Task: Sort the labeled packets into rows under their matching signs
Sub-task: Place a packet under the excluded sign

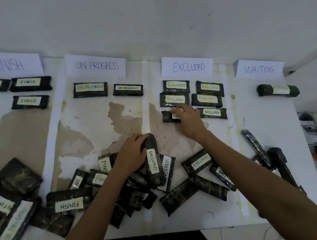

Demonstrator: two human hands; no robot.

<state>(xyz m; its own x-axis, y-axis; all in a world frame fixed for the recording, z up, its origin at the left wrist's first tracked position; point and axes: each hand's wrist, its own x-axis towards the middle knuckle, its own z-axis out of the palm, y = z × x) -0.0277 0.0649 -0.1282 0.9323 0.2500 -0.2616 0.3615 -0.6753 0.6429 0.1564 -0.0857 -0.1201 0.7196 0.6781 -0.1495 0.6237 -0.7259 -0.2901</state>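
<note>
Your left hand [132, 156] grips one packet [154, 159] with the label EXCLUDED; its fingers [137, 142] are curled round the far end of it; this packet lies lengthwise on top of the pile [68, 205] at the near edge of the bench [275, 146], with the label facing up. Your right hand [188, 120] reaches further, to the group under the EXCLUDED sign [188, 66]; its fingers are relaxed and rest on top of the near left packet [167, 116] there; they cover most of its label and do not close round it.

Six packets lie under this sign, in two columns of three, close together; the near left packet is one of them. Under the FINISH sign [6, 64] lie three FINISH packets [30, 100]; two are side by side and one is nearer to you, below the right one. Under the ON PROGRESS sign [96, 65] lie two ON PROGRESS packets [90, 89], side by side with a gap between them. Under the WAITING sign [259, 69] lies a single WAITING packet [277, 90], which looks rolled; its label is too blurred to read.

The pile is a mix of dark packets that overlap each other; some labels read FINISH, WAITING or ON PROGRESS, and some packets show no label. A few more dark packets [266, 157] lie at the near right of the bench; I cannot tell their labels.
</note>
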